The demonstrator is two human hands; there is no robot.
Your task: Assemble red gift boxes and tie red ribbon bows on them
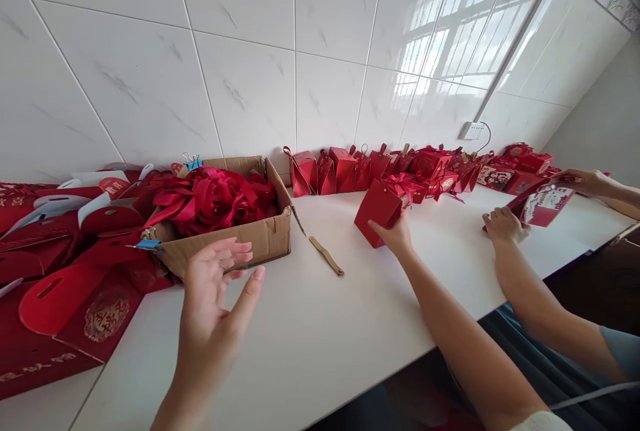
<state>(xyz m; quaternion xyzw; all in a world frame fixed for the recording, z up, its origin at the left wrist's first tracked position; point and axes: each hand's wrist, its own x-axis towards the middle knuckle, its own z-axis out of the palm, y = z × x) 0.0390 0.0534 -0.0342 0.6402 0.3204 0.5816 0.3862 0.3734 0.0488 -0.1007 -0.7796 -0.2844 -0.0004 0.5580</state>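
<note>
My left hand (223,291) hovers over the white table in front of a cardboard box (235,241), its fingers apart and nothing in them. Dark red ribbons (215,201) fill that box in a loose heap. To the right, my right hand (397,234) grips a small red gift box (376,211) by its near side, with a red bow on top of it. Between my hands a gold ribbon strip (326,256) lies flat on the table.
Large red gift boxes (95,297) are piled at the left. A row of small red boxes (345,171) stands along the tiled wall. At the right, a co-worker's hands (505,224) hold another red box (545,206). A socket (473,131) is on the wall.
</note>
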